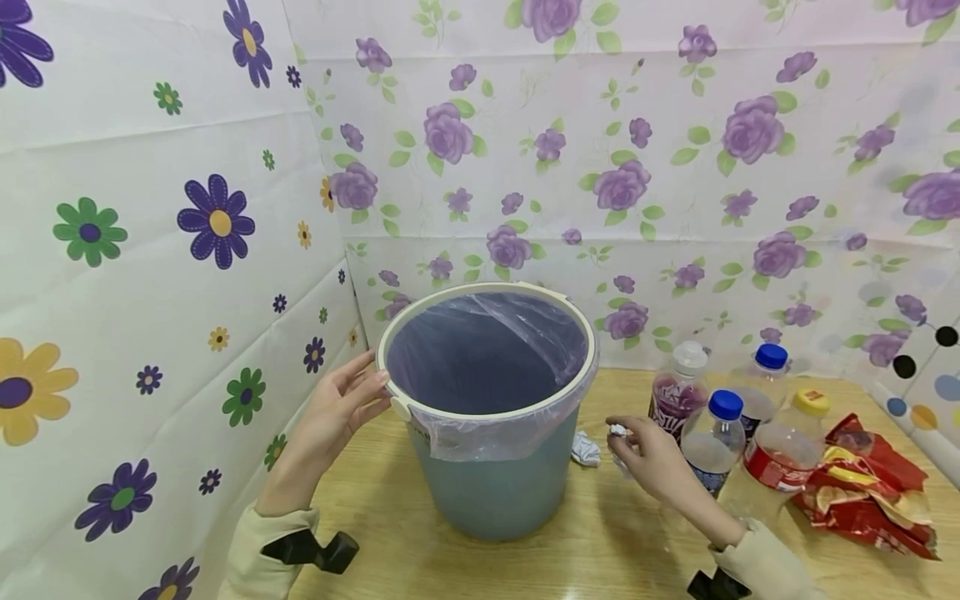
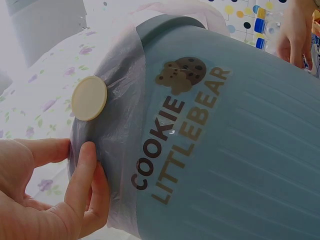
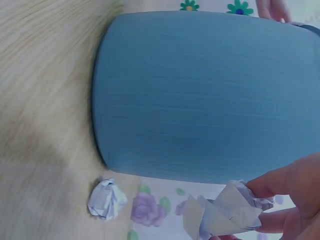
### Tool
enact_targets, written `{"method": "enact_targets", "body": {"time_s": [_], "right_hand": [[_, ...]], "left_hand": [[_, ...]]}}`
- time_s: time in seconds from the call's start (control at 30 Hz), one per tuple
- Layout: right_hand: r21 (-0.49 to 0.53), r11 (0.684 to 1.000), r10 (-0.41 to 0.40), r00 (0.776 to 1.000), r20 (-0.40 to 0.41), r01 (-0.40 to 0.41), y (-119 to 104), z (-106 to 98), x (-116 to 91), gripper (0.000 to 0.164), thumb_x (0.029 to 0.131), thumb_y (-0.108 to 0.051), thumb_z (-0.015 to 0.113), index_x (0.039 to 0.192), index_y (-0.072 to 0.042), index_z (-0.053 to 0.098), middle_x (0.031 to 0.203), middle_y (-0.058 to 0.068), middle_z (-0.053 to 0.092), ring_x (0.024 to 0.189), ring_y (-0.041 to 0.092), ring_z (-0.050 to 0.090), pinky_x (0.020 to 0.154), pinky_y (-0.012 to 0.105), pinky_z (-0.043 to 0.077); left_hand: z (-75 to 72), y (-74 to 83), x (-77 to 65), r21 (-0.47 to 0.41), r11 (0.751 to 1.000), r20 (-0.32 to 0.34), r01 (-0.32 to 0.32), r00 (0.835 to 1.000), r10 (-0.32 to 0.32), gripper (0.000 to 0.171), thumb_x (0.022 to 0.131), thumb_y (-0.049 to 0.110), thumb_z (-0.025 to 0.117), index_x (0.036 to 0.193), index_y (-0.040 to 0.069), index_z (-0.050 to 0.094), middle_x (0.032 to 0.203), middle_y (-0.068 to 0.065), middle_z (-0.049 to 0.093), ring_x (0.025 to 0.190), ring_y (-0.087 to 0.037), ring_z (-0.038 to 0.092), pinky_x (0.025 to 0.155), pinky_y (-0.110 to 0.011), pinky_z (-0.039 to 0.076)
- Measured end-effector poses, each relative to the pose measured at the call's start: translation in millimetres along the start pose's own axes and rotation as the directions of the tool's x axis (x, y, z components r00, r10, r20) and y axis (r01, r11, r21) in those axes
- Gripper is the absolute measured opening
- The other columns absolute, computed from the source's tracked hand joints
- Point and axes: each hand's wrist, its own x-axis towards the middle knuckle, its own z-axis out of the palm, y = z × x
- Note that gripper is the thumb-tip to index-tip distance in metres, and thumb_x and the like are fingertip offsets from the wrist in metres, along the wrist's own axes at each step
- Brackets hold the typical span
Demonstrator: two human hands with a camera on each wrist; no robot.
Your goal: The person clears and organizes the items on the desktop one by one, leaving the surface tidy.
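Left hand (image 1: 330, 408) was on the bin (image 1: 495, 496), right hand (image 1: 654, 457) had some crumpled paper (image 3: 230, 210).
The left one pinched the rim (image 1: 487, 414), probably to keep the bin steady, and the liner (image 1: 483, 442) was folded over it, I guess so it wouldn't slip. The right one had a narrow grip on its paper, right of the bin; another paper ball (image 1: 586, 449) sat between bin and hand. Couldn't make out the bin's bottom, or how full the capped bottles (image 1: 780, 467) farther right were.
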Motion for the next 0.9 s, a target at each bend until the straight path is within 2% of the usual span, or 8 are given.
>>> {"method": "enact_targets", "body": {"time_s": [0.1,0.33,0.57,0.63,0.83,0.9], "right_hand": [[0.025,1.0,-0.006,1.0,-0.014,0.006,-1.4,-4.2,0.4,0.03,0.095,-0.011,0.059,0.122,0.001,0.063,0.117,0.025,0.061,0.093,0.033,0.069,0.068,0.034,0.057],[0.072,0.997,-0.017,1.0,-0.016,0.018,-8.4,-16.7,1.2,0.034,0.096,-0.016,0.06,0.126,-0.001,0.061,0.122,0.026,0.059,0.097,0.039,0.068,0.072,0.04,0.059],[0.107,0.994,-0.011,1.0,0.004,0.01,-12.4,-25.9,2.1,0.036,0.097,-0.022,0.058,0.129,-0.004,0.059,0.129,0.024,0.056,0.104,0.038,0.066,0.062,0.026,0.054],[0.121,0.992,-0.021,1.0,0.003,0.02,-13.0,-27.6,2.5,0.036,0.098,-0.021,0.058,0.129,-0.004,0.058,0.126,0.023,0.059,0.103,0.037,0.067,0.059,0.025,0.053],[0.131,0.991,-0.036,0.999,-0.007,0.037,-17.4,-36.3,2.2,0.036,0.098,-0.022,0.058,0.129,-0.004,0.059,0.12,0.018,0.064,0.102,0.033,0.067,0.072,0.03,0.057],[0.129,0.991,-0.03,1.0,-0.008,0.031,-19.2,-39.3,1.9,0.035,0.097,-0.023,0.058,0.128,-0.006,0.06,0.116,0.016,0.065,0.096,0.03,0.068,0.067,0.028,0.054]], "left_hand": [[-0.3,-0.3,-0.1,0.001,1.0,-0.001,0.003,1.0,-0.003,0.07,0.099,0.01,0.052,0.152,-0.006,0.01,0.112,0.002,0.063,0.091,-0.003,0.064,0.087,-0.018,0.054],[-0.5,0.5,-0.9,0.014,1.0,-0.005,0.007,1.0,-0.007,0.071,0.099,0.012,0.053,0.152,-0.005,0.009,0.113,0.001,0.062,0.092,-0.003,0.064,0.087,-0.017,0.054],[0.6,1.5,-0.2,0.017,1.0,-0.008,0.014,1.0,-0.014,0.069,0.099,0.011,0.052,0.152,-0.004,0.011,0.116,-0.001,0.061,0.093,-0.002,0.063,0.089,-0.018,0.053],[0.7,1.9,-0.5,0.013,1.0,-0.008,0.013,1.0,-0.013,0.069,0.099,0.01,0.052,0.152,-0.005,0.011,0.115,0.0,0.061,0.093,-0.002,0.063,0.089,-0.017,0.053],[0.3,2.2,-2.0,0.012,1.0,-0.008,0.004,1.0,-0.004,0.068,0.099,0.009,0.052,0.152,-0.005,0.012,0.116,-0.001,0.06,0.094,-0.002,0.063,0.088,-0.017,0.053],[0.2,2.1,-2.0,0.014,1.0,-0.007,0.004,1.0,-0.004,0.068,0.099,0.009,0.052,0.152,-0.005,0.012,0.116,-0.001,0.06,0.093,-0.002,0.063,0.088,-0.017,0.053]]}}
